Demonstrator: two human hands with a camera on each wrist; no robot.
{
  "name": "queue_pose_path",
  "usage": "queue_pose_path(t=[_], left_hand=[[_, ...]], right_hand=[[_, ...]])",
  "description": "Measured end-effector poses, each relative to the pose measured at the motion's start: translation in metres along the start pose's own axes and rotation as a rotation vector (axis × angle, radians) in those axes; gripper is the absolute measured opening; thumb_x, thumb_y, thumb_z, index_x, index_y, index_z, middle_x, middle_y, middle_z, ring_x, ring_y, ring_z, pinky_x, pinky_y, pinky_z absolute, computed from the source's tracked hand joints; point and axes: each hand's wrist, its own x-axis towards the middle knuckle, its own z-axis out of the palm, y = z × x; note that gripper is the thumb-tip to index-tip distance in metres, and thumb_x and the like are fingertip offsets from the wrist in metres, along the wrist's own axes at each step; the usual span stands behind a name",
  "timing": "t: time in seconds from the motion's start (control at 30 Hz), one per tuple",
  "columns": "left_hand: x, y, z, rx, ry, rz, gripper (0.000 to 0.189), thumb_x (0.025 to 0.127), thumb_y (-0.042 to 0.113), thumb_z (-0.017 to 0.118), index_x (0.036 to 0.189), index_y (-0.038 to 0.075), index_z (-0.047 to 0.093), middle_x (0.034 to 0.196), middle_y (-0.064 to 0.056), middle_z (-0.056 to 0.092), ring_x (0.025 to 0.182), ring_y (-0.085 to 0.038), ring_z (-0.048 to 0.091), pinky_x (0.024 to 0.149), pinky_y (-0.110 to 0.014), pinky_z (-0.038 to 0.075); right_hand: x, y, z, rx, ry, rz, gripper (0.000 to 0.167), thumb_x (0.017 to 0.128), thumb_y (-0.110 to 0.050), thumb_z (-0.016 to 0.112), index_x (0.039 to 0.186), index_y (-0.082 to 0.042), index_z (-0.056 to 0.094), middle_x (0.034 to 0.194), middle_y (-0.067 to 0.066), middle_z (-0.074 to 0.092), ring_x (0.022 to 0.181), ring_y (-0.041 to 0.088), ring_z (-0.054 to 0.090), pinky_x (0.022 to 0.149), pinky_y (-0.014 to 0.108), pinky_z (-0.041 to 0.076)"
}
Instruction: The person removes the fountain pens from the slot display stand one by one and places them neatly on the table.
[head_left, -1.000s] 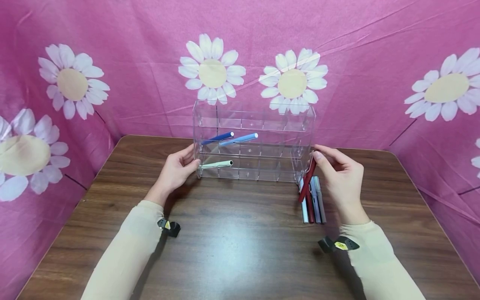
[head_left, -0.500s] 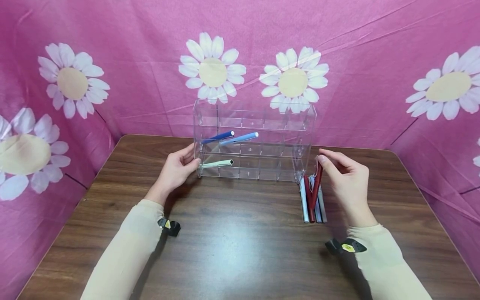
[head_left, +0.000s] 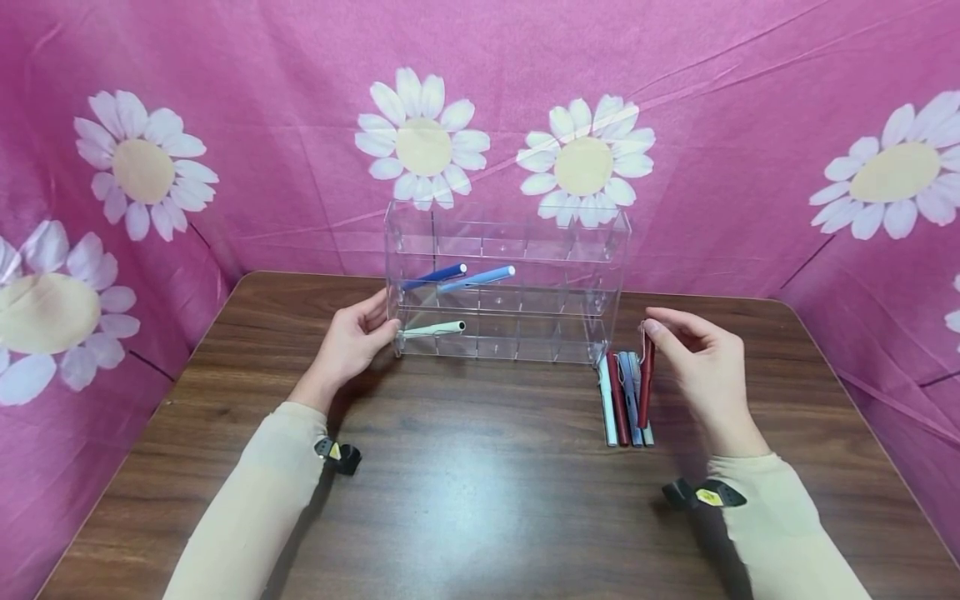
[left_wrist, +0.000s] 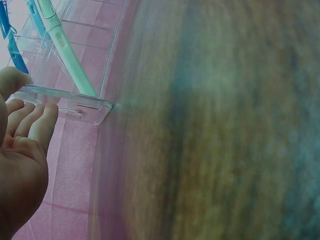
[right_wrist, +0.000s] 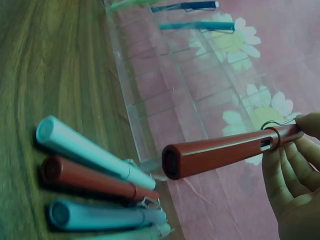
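My left hand (head_left: 347, 340) grips the left side panel of a clear pen rack (head_left: 517, 350), with the thumb on one face and the fingers on the other. Three pens lean in the rack: a dark blue pen (head_left: 435, 277) and a light blue pen (head_left: 477, 278) on the middle tier, a pale green pen (head_left: 435, 330) on the bottom one. Between thumb and fingertips, my right hand (head_left: 703, 371) pinches a dark red pen (right_wrist: 217, 150) by its clip end. It hangs above the row of pens right of the rack, its other end pointing down.
Side by side on the wooden table (head_left: 450, 500) lie a pale aqua pen (head_left: 607, 404), another red pen (head_left: 618, 400), a blue pen (head_left: 630, 404) and a partly hidden light one. Pink cloth (head_left: 300, 125) with white flowers hangs behind the table.
My right hand has moved right and slightly towards me with the red pen. That pen has swung from a slant to nearly vertical in the head view. The left hand stays on the rack.
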Motion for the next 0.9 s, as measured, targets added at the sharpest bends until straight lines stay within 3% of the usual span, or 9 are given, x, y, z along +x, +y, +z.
queue_pose_path(t=[0.23,0.9], left_hand=[[0.000,0.001,0.000,-0.002,-0.002,0.000,0.059,0.102,-0.010,0.062,0.158,-0.010,0.043,0.156,-0.030,0.051,0.146,-0.042,0.051,0.109,-0.012,0.051],[0.000,-0.001,0.001,-0.004,0.002,0.017,0.059,0.102,-0.010,0.062,0.157,-0.010,0.044,0.156,-0.030,0.051,0.147,-0.042,0.051,0.111,-0.015,0.050]], right_hand=[[0.002,0.011,-0.009,-0.109,-0.025,0.001,0.027,0.099,-0.010,0.079,0.121,0.004,0.078,0.089,-0.026,0.078,0.080,-0.009,0.069,0.069,0.006,0.054],[0.012,0.044,-0.022,-0.240,-0.099,0.079,0.040,0.102,-0.024,0.077,0.127,0.006,0.075,0.085,-0.035,0.071,0.078,-0.010,0.062,0.065,0.008,0.052]])
